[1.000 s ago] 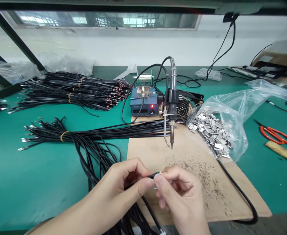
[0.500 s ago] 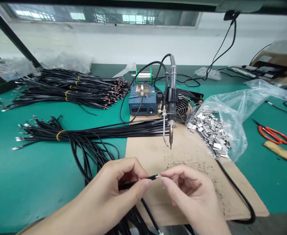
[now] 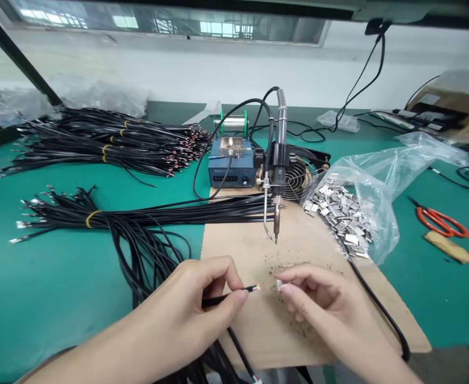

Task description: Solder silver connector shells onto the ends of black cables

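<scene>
Left hand (image 3: 190,301) grip clamped on black cable (image 3: 215,301) just behind its coloured wire ends (image 3: 256,288); right hand (image 3: 326,304) pinching small pale connector (image 3: 279,285), apart, over cardboard (image 3: 234,245); pinching this close likely steadies both.

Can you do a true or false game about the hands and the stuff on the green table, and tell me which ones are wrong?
1. The left hand pinches a thin black cable with coloured wire ends. True.
2. The right hand holds a small whitish piece. True.
3. The coloured wire ends are touching that small whitish piece. False: there is a gap between them.
4. A yellow band is around a bundle of black cables. True.
5. The black-and-grey soldering iron points up. False: the soldering iron's tip points down.
</scene>
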`<state>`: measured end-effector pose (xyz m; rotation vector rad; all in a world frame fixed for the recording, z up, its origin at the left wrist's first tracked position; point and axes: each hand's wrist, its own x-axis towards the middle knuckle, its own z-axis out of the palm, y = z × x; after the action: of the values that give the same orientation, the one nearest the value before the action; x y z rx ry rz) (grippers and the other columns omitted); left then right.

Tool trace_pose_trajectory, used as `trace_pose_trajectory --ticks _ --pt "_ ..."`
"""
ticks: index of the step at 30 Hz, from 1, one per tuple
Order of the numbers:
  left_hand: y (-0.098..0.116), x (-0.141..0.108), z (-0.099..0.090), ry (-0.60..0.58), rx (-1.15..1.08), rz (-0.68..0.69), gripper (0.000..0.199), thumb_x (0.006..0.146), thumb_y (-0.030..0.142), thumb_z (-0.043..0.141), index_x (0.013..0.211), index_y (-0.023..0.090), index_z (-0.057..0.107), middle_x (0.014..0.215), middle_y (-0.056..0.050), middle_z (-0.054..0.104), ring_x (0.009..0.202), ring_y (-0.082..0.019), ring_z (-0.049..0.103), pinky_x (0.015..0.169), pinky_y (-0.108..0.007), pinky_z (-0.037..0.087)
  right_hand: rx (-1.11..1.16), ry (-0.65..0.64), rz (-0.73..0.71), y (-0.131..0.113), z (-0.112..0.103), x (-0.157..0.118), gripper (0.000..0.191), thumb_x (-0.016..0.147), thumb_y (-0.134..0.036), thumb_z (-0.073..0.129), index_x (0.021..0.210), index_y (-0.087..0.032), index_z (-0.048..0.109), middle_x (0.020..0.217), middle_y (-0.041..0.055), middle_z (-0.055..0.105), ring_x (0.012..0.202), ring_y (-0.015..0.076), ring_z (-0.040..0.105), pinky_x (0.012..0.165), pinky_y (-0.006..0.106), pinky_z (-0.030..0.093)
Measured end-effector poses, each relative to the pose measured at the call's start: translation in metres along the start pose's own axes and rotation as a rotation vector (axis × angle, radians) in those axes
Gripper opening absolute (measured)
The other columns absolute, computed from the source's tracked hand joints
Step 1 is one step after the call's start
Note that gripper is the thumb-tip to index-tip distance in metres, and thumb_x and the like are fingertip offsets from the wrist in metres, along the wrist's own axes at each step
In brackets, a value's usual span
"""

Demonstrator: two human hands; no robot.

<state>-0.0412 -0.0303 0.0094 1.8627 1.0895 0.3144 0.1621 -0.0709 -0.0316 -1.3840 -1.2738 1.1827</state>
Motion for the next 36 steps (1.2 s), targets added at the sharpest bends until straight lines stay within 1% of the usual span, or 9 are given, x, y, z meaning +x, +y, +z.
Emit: trace_pose_trajectory --ticks 3,6,9,12,16,20,28,32,36 --pt "0.002 0.017 0.0 -0.001 0.028 -0.002 0.02 0.087 0.027 0.044 0.069 0.018 0.047 0.056 0.007 0.037 0.054 -0.01 0.033 0.049 -0.022 0.024 0.103 -0.115 0.124 0.002 -0.019 0.013 0.014 0.076 -0.025 0.067 0.086 -0.015 0.068 0.063 0.0001 0.062 0.052 0.0102 0.057 0.046 0.019 0.048" --pt "0.002 0.042 -0.001 0.006 -0.024 -0.06 0.019 0.083 0.03 0.046 0.07 0.017 0.048 0.054 0.007 0.037 0.051 -0.01 0.033 0.047 -0.021 0.025 0.155 -0.2 0.222 0.0 -0.027 0.034 0.018 0.07 -0.021 0.071 0.084 -0.012 0.064 0.064 -0.0001 0.064 0.047 0.0078 0.057 0.044 0.018 0.049" --pt "0.0 0.064 -0.003 0.034 -0.099 -0.076 0.018 0.08 0.03 0.05 0.068 0.017 0.047 0.052 0.008 0.037 0.049 -0.009 0.033 0.047 -0.021 0.024 0.197 -0.202 0.286 -0.004 -0.025 0.055 0.019 0.066 -0.018 0.074 0.078 -0.012 0.06 0.062 0.0007 0.067 0.046 0.0079 0.06 0.045 0.018 0.051" --pt "-0.001 0.077 -0.003 0.037 -0.173 -0.041 0.016 0.078 0.028 0.053 0.067 0.017 0.048 0.052 0.008 0.036 0.047 -0.008 0.032 0.046 -0.02 0.023 0.272 -0.18 0.31 -0.006 -0.021 0.068 0.022 0.062 -0.016 0.077 0.073 -0.013 0.059 0.06 0.001 0.068 0.045 0.0082 0.061 0.045 0.018 0.052" --pt "-0.002 0.079 0.0 0.019 -0.222 -0.018 0.016 0.077 0.026 0.053 0.065 0.016 0.048 0.052 0.008 0.038 0.048 -0.008 0.032 0.046 -0.02 0.024 0.372 -0.177 0.297 -0.002 -0.019 0.071 0.027 0.059 -0.022 0.081 0.074 -0.013 0.061 0.061 0.0013 0.069 0.046 0.0082 0.062 0.046 0.017 0.053" --pt "-0.004 0.075 0.004 0.03 -0.19 -0.008 0.016 0.079 0.026 0.052 0.066 0.016 0.049 0.055 0.007 0.041 0.051 -0.009 0.035 0.049 -0.021 0.026 0.416 -0.195 0.293 0.0 -0.021 0.069 0.028 0.059 -0.025 0.082 0.076 -0.012 0.064 0.062 0.0028 0.071 0.046 0.0079 0.062 0.044 0.015 0.052" --pt "-0.004 0.072 0.005 0.021 -0.119 -0.022 0.017 0.081 0.023 0.051 0.065 0.017 0.048 0.054 0.008 0.036 0.051 -0.009 0.031 0.048 -0.022 0.025 0.426 -0.188 0.277 0.001 -0.021 0.068 0.019 0.064 -0.02 0.079 0.077 -0.013 0.065 0.063 0.0036 0.072 0.043 0.0066 0.059 0.04 0.013 0.049" --pt "-0.006 0.072 0.004 0.029 -0.104 0.0 0.016 0.081 0.022 0.051 0.065 0.017 0.049 0.055 0.007 0.036 0.052 -0.009 0.031 0.049 -0.022 0.025 0.424 -0.177 0.275 0.0 -0.021 0.067 0.018 0.063 -0.017 0.078 0.076 -0.014 0.066 0.062 0.0029 0.071 0.041 0.0062 0.057 0.038 0.013 0.048" --pt "-0.006 0.074 0.004 0.021 -0.135 0.041 0.016 0.081 0.018 0.05 0.066 0.017 0.047 0.057 0.007 0.039 0.053 -0.008 0.031 0.049 -0.02 0.025 0.408 -0.181 0.299 -0.003 -0.023 0.067 0.02 0.061 -0.018 0.079 0.075 -0.014 0.066 0.062 0.0032 0.071 0.041 0.0064 0.056 0.037 0.014 0.047"
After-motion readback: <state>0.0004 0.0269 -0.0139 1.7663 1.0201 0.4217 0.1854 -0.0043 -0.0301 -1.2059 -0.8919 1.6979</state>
